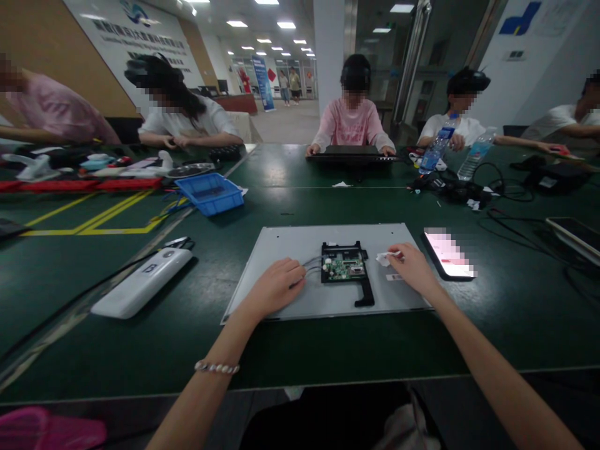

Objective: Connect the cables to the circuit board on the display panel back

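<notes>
A grey metal panel (285, 247) lies flat on the green table in front of me. A small green circuit board (344, 265) in a black frame sits near its middle, with thin wires running off its left side. My left hand (276, 287) rests curled on the panel, fingers closed on those wires (310, 265). To the right of the board, my right hand (412, 269) pinches a small white scrap (384, 257).
A white handheld device (143, 281) lies to the left, a phone (449, 254) to the right of the panel. A blue bin (210, 192) stands further back left. Bottles, cables and another phone lie at the right. Several people sit around the table.
</notes>
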### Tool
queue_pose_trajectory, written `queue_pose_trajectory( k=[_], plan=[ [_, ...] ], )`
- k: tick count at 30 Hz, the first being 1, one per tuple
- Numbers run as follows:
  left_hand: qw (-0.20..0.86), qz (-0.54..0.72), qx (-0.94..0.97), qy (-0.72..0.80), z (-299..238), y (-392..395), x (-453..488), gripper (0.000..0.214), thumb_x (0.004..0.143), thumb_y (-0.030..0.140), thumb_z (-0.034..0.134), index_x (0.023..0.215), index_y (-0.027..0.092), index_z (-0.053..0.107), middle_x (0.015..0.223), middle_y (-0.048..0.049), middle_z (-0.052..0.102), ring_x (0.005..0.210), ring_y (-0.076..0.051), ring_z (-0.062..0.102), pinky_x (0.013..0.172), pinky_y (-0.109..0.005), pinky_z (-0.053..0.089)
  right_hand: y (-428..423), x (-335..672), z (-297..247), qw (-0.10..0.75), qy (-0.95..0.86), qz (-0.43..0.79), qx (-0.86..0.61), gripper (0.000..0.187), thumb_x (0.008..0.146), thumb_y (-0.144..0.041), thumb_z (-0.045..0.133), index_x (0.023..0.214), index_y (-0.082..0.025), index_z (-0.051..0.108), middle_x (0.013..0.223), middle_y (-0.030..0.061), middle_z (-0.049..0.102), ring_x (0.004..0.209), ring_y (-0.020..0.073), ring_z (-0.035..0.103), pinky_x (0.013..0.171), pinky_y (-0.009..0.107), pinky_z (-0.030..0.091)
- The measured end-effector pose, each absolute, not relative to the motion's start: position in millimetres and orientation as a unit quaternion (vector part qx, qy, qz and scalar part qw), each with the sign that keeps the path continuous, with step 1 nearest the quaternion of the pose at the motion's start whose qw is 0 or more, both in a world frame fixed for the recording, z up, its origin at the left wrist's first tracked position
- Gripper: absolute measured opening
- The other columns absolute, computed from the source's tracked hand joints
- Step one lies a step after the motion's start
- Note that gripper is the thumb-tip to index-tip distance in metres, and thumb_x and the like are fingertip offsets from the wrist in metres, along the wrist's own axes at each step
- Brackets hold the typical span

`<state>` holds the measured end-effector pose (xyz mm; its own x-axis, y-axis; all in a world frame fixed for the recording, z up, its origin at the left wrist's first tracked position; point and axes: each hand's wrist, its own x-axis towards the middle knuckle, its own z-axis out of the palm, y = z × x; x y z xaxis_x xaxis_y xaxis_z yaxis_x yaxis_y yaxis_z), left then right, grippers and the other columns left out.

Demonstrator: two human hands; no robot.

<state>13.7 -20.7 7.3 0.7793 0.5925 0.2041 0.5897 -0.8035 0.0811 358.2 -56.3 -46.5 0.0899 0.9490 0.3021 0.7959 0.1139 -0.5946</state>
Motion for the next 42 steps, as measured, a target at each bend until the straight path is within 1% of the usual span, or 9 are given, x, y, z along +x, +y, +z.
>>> queue_pose_trajectory(
  k=[7, 10, 14, 19, 23, 28, 32, 38, 42],
  plan=[
    [-0.111, 0.156, 0.922, 0.336, 8, -12, -1, 0.019, 0.093, 0.024, 0.041, 0.089, 0.018, 0.059, 0.088, -0.0067, 0.057, 0.083, -0.020, 0.051, 0.076, -0.034, 0.040, -56, 360, -50, 0.343, -0.675, 0.106, -0.645, 0.021, 0.084, -0.027, 0.049, 0.098, -0.018, 0.062, 0.100, 0.0078, 0.060, 0.089, 0.0191, 0.059, 0.081, 0.034, 0.046],
    [-0.134, 0.160, 0.914, 0.348, 8, -10, -6, 0.018, 0.092, 0.024, 0.043, 0.089, 0.019, 0.060, 0.091, -0.0068, 0.058, 0.086, -0.020, 0.051, 0.078, -0.035, 0.040, -56, 359, -50, 0.342, -0.677, 0.107, -0.643, 0.021, 0.084, -0.027, 0.049, 0.098, -0.018, 0.062, 0.099, 0.0077, 0.061, 0.091, 0.0199, 0.058, 0.082, 0.034, 0.046],
    [-0.127, 0.162, 0.912, 0.355, 7, -8, -9, 0.018, 0.092, 0.024, 0.044, 0.088, 0.019, 0.062, 0.094, -0.0065, 0.058, 0.089, -0.020, 0.052, 0.080, -0.035, 0.040, -56, 359, -49, 0.347, -0.680, 0.105, -0.638, 0.021, 0.084, -0.025, 0.049, 0.098, -0.018, 0.062, 0.099, 0.0079, 0.061, 0.091, 0.0202, 0.058, 0.082, 0.035, 0.046],
    [-0.105, 0.099, 0.925, 0.350, 7, -6, -9, 0.022, 0.093, 0.024, 0.042, 0.087, 0.017, 0.061, 0.093, -0.0072, 0.058, 0.087, -0.020, 0.053, 0.078, -0.034, 0.041, -56, 359, -48, 0.349, -0.681, 0.107, -0.635, 0.020, 0.084, -0.025, 0.049, 0.097, -0.018, 0.063, 0.098, 0.0078, 0.061, 0.091, 0.0202, 0.058, 0.083, 0.035, 0.046],
    [-0.100, 0.083, 0.921, 0.368, 6, -5, -8, 0.021, 0.092, 0.024, 0.042, 0.087, 0.018, 0.061, 0.093, -0.0069, 0.059, 0.088, -0.020, 0.054, 0.078, -0.033, 0.041, -59, 357, -44, 0.351, -0.687, 0.124, -0.624, 0.023, 0.081, -0.023, 0.053, 0.102, -0.019, 0.062, 0.102, 0.0079, 0.061, 0.093, 0.0200, 0.058, 0.083, 0.035, 0.046],
    [-0.098, 0.113, 0.904, 0.400, 4, -6, -7, 0.020, 0.089, 0.032, 0.048, 0.095, 0.019, 0.062, 0.098, -0.0071, 0.060, 0.093, -0.023, 0.054, 0.082, -0.038, 0.040, -64, 352, -37, 0.338, -0.714, 0.163, -0.592, 0.027, 0.078, -0.021, 0.058, 0.105, -0.021, 0.063, 0.106, 0.0081, 0.060, 0.092, 0.0193, 0.059, 0.085, 0.035, 0.047],
    [-0.103, 0.157, 0.891, 0.413, 8, -9, -3, 0.024, 0.090, 0.033, 0.045, 0.101, 0.019, 0.061, 0.103, -0.0082, 0.060, 0.098, -0.025, 0.054, 0.085, -0.039, 0.039, -65, 350, -36, 0.334, -0.716, 0.157, -0.593, 0.025, 0.081, -0.020, 0.056, 0.104, -0.020, 0.063, 0.105, 0.0083, 0.061, 0.090, 0.0189, 0.060, 0.084, 0.034, 0.048],
    [-0.094, 0.130, 0.922, 0.351, 26, 0, 29, 0.023, 0.091, 0.027, 0.044, 0.107, 0.020, 0.059, 0.106, -0.0070, 0.061, 0.101, -0.022, 0.054, 0.088, -0.037, 0.039, -63, 351, -38, 0.331, -0.717, 0.150, -0.595, 0.022, 0.082, -0.021, 0.056, 0.103, -0.021, 0.064, 0.104, 0.0081, 0.061, 0.090, 0.0190, 0.061, 0.083, 0.035, 0.049],
    [-0.110, 0.112, 0.932, 0.326, 29, 20, 68, 0.023, 0.091, 0.027, 0.045, 0.107, 0.018, 0.059, 0.102, -0.0072, 0.064, 0.098, -0.022, 0.057, 0.084, -0.035, 0.040, -64, 352, -39, 0.332, -0.717, 0.153, -0.593, 0.022, 0.082, -0.022, 0.055, 0.103, -0.020, 0.064, 0.105, 0.0082, 0.060, 0.092, 0.0191, 0.060, 0.083, 0.034, 0.048]
  ],
)
